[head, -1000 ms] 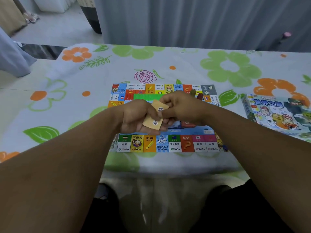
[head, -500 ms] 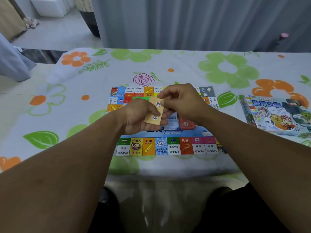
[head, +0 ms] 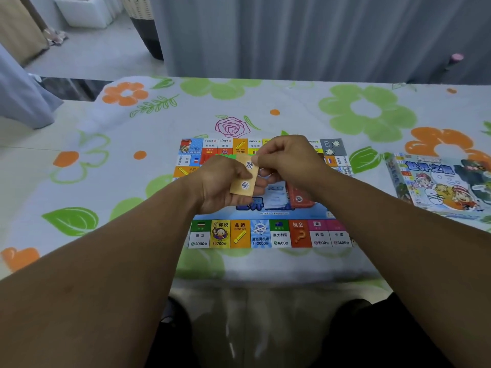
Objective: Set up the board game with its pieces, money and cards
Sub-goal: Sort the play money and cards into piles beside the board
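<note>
Game board [head: 265, 235]: lies flat on the flowered tablecloth [head: 127, 134], its near row of coloured squares facing the person.
Tan card stack [head: 243, 181]: held up over the board's middle, tilted, with blue marks showing on its face.
Left hand [head: 220, 187]: over the board's left half, fingers and thumb curled round the lower part of the tan card stack.
Right hand [head: 289, 160]: over the board's middle, fingertips pinching the stack's upper end.
Red card stack [head: 300, 199]: lies on the board's centre panel, right of the hands.
Pale blue papers [head: 276, 200]: on the board, just beside the red card stack; what they are is unclear.
Game box [head: 441, 181]: on the tablecloth, well right of the board.
</note>
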Demonstrator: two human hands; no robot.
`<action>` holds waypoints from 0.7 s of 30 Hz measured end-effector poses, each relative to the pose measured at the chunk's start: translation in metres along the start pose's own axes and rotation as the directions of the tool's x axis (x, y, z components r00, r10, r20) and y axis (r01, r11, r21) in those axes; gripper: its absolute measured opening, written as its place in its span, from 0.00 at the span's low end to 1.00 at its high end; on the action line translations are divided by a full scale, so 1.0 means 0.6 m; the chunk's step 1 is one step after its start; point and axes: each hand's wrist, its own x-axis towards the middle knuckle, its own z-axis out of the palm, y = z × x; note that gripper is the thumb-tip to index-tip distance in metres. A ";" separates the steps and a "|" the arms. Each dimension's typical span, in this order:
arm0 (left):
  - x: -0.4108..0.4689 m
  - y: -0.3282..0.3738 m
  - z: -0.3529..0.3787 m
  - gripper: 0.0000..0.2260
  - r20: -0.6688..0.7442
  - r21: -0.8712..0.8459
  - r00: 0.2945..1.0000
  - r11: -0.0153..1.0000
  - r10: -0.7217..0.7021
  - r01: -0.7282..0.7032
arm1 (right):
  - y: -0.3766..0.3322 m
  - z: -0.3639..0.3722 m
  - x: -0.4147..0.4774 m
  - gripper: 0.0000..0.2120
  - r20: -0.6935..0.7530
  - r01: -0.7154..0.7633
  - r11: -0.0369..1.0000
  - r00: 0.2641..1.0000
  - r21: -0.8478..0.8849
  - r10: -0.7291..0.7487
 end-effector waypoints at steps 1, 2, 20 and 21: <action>0.001 0.000 -0.001 0.13 -0.009 -0.007 1.000 1.000 0.002 -0.002 | 0.001 0.001 0.001 0.08 0.007 -0.021 0.999 1.000 0.025 0.020; 0.001 0.001 -0.003 0.13 -0.017 -0.016 1.000 1.000 0.005 -0.006 | 0.001 0.003 0.003 0.07 0.020 -0.042 0.998 0.999 0.046 0.041; -0.002 0.007 -0.007 0.10 -0.100 0.095 0.992 0.993 0.073 -0.064 | 0.005 0.001 0.013 0.05 0.072 -0.093 0.990 0.994 0.102 0.086; -0.003 0.006 -0.007 0.10 -0.103 0.091 0.992 0.994 0.071 -0.062 | 0.005 0.001 0.012 0.06 0.081 -0.087 0.989 0.994 0.119 0.078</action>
